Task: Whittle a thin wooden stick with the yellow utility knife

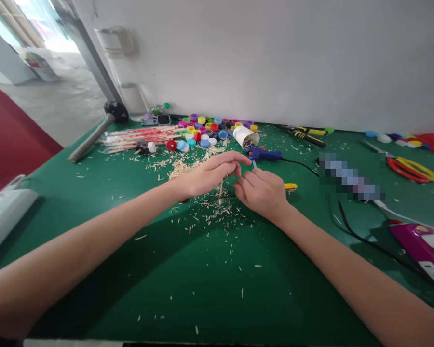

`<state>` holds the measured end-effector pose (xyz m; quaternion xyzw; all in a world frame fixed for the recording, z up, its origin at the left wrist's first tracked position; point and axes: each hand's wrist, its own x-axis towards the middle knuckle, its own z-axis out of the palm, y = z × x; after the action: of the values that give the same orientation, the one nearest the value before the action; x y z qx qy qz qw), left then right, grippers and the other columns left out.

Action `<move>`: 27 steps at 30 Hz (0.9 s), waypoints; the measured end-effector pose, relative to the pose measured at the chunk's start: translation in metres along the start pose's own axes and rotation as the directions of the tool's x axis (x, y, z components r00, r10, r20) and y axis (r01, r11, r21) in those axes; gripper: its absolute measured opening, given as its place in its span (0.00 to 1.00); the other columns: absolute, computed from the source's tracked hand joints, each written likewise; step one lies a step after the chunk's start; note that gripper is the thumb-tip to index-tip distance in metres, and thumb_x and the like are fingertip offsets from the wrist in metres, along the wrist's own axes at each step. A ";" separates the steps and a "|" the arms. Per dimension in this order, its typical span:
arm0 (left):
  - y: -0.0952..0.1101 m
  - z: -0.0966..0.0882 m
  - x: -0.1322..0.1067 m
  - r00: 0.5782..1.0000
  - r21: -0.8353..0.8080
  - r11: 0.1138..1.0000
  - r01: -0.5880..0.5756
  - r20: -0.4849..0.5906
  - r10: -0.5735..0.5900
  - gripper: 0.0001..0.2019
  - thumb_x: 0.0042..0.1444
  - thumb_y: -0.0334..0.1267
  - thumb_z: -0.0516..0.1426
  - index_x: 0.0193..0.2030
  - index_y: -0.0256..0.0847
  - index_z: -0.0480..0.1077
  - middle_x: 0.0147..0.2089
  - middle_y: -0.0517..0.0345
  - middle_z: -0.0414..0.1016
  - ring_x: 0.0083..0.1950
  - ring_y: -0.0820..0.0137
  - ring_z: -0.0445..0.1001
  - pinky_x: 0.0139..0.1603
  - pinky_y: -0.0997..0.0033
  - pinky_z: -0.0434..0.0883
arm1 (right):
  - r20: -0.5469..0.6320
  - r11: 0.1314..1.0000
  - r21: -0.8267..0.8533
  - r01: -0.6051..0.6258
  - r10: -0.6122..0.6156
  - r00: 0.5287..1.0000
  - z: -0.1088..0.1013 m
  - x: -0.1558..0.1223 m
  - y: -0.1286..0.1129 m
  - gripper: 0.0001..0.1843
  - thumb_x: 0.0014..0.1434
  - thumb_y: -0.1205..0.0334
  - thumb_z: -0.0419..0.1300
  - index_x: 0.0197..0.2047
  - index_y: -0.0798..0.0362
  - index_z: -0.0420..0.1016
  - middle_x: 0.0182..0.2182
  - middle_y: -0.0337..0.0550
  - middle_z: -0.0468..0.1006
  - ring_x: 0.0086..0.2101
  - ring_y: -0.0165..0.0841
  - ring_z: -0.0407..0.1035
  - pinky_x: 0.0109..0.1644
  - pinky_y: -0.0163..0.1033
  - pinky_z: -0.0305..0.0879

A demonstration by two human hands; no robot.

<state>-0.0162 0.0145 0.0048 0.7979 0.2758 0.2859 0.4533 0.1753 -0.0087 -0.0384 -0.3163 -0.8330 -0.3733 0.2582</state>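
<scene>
My left hand (217,169) is closed over the table, its index finger reaching right towards my right hand. A thin wooden stick (220,192) points down from beneath it, the upper end hidden by the fingers. My right hand (263,192) is curled into a fist around a utility knife, whose yellow handle end (291,186) shows past the hand. A thin dark blade seems to reach left towards the stick. Pale wood shavings (183,167) lie heaped behind my left hand and scattered below both hands. A blue glue gun (264,154) lies just beyond my right hand.
Behind lie colourful bottle caps (204,130), bundled sticks (141,136), a tipped white cup (246,137) and a hammer (94,137). On the right are pliers (307,137), scissors (412,167), a purple power strip (421,248) and cables. A white wall (275,58) closes off the back.
</scene>
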 end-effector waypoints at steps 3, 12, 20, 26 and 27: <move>-0.001 -0.003 0.001 0.999 0.012 1.000 0.007 0.036 -0.007 0.19 0.64 0.34 0.41 0.57 0.43 0.65 0.46 0.55 0.70 0.49 0.71 0.68 0.49 0.70 0.68 | -0.014 1.000 -0.005 0.009 -0.009 1.000 -0.002 0.001 0.000 0.15 0.63 0.61 0.54 0.24 0.53 0.69 0.20 0.38 0.70 0.26 0.31 0.61 0.29 0.39 0.50; 0.003 -0.008 0.000 0.996 0.020 0.999 0.039 0.075 -0.041 0.20 0.64 0.35 0.41 0.59 0.46 0.62 0.50 0.54 0.69 0.53 0.69 0.67 0.53 0.68 0.67 | 0.238 0.985 0.168 -0.025 -0.016 0.971 0.001 0.005 0.001 0.22 0.68 0.57 0.46 0.28 0.54 0.74 0.25 0.41 0.76 0.28 0.30 0.65 0.32 0.39 0.51; 0.005 -0.003 -0.001 0.995 -0.009 0.999 0.032 0.091 -0.031 0.20 0.64 0.36 0.41 0.60 0.45 0.61 0.49 0.54 0.68 0.51 0.68 0.67 0.52 0.66 0.67 | 0.266 0.985 0.163 -0.058 0.012 0.964 0.002 0.002 0.002 0.25 0.69 0.53 0.42 0.34 0.53 0.76 0.27 0.43 0.77 0.30 0.32 0.66 0.32 0.39 0.53; 0.002 -0.007 -0.002 0.996 0.035 0.999 0.033 0.077 -0.036 0.20 0.65 0.37 0.40 0.60 0.45 0.61 0.50 0.53 0.68 0.51 0.69 0.67 0.52 0.67 0.67 | 0.359 0.971 0.233 -0.053 -0.035 0.933 -0.003 0.000 0.010 0.27 0.69 0.48 0.41 0.34 0.54 0.76 0.28 0.44 0.77 0.31 0.34 0.64 0.34 0.40 0.51; 0.002 -0.008 -0.002 0.996 0.043 0.999 0.032 0.081 -0.036 0.20 0.65 0.38 0.40 0.60 0.45 0.61 0.50 0.53 0.68 0.51 0.69 0.67 0.52 0.68 0.67 | 0.373 0.968 0.246 -0.045 -0.052 0.926 -0.004 0.000 0.013 0.28 0.69 0.47 0.41 0.34 0.54 0.76 0.28 0.44 0.76 0.31 0.33 0.64 0.34 0.40 0.51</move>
<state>-0.0226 0.0167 0.0095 0.8135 0.2766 0.2394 0.4521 0.1854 -0.0056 -0.0303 -0.3455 -0.9079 -0.1983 0.1305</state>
